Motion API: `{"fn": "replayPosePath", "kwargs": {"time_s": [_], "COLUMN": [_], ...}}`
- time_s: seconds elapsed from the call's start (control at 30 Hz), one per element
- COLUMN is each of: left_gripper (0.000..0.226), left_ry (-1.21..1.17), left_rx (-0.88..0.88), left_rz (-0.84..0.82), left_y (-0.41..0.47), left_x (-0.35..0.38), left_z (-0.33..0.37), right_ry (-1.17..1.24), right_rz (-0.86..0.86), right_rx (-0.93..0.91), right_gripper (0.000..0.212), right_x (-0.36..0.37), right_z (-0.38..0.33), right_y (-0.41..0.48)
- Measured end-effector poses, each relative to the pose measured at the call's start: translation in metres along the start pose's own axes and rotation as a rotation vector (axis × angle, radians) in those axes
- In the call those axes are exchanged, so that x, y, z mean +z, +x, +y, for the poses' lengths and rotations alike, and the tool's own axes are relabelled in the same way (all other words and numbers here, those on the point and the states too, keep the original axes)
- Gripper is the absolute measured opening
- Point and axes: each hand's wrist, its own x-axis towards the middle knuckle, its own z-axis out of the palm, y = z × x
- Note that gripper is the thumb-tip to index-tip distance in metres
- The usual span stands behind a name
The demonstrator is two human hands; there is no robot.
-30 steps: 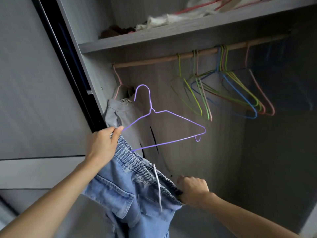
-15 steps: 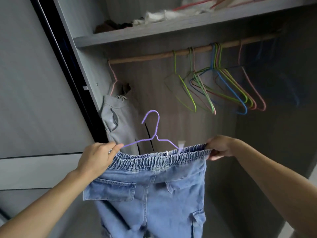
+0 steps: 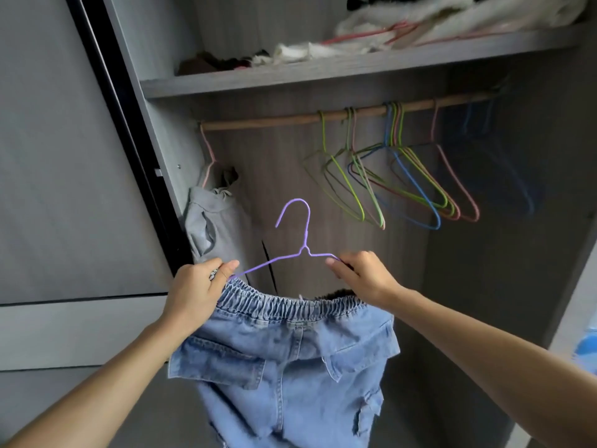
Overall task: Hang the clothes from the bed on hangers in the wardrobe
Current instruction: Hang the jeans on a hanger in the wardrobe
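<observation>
Right hand [image 3: 361, 274] slides in to pinch the hanger [image 3: 292, 253], left hand [image 3: 197, 286] gripping hanger and jeans [image 3: 290, 350], steadying both for the rail [image 3: 339, 116].

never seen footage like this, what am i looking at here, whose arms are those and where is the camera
There is no machine here. These are a person's two bare arms, filmed by a wide-angle camera worn on their head, so you see roughly what they see: the inside of an open wardrobe. The left hand and right hand each pinch one shoulder of a purple hanger. A pair of blue jeans hangs below it, the elastic waistband held between the hands. Above, a wooden rail carries a bunch of empty coloured hangers and, at its left end, a grey garment on a pink hanger. The shelf above holds piled cloth.
</observation>
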Motion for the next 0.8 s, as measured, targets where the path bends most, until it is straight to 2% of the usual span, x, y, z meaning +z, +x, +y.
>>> {"fn": "replayPosePath", "kwargs": {"time_s": [0.1,0.23,0.33,0.53,0.67,0.73,0.8], "left_gripper": [0.067,0.078,0.066,0.050,0.053,0.051,0.054], "left_ry": [-0.093,-0.175,-0.243,-0.254,-0.183,-0.120,-0.052], "left_rx": [-0.046,-0.166,-0.216,-0.321,-0.204,-0.127,-0.026], "left_rz": [-0.031,-0.043,-0.023,0.154,0.097,0.041,0.002], "left_y": [-0.003,-0.012,-0.020,-0.030,-0.030,-0.025,-0.017], "left_x": [-0.001,-0.006,-0.009,-0.018,-0.015,-0.017,-0.018], "left_z": [-0.010,-0.024,-0.022,-0.016,-0.025,-0.031,-0.033], "right_ry": [0.161,0.233,0.244,0.256,0.207,0.091,-0.007], "right_rz": [0.115,0.160,0.163,0.137,0.041,-0.001,-0.013], "right_rx": [-0.001,0.010,-0.013,0.003,-0.011,-0.008,-0.020], "right_gripper": [0.046,0.038,0.034,0.030,0.036,0.030,0.033], "right_x": [0.003,-0.005,-0.013,-0.027,-0.035,-0.043,-0.047], "right_z": [-0.005,-0.018,-0.030,-0.044,-0.055,-0.059,-0.061], "right_y": [-0.002,0.002,0.009,0.017,0.015,0.015,0.016]}}
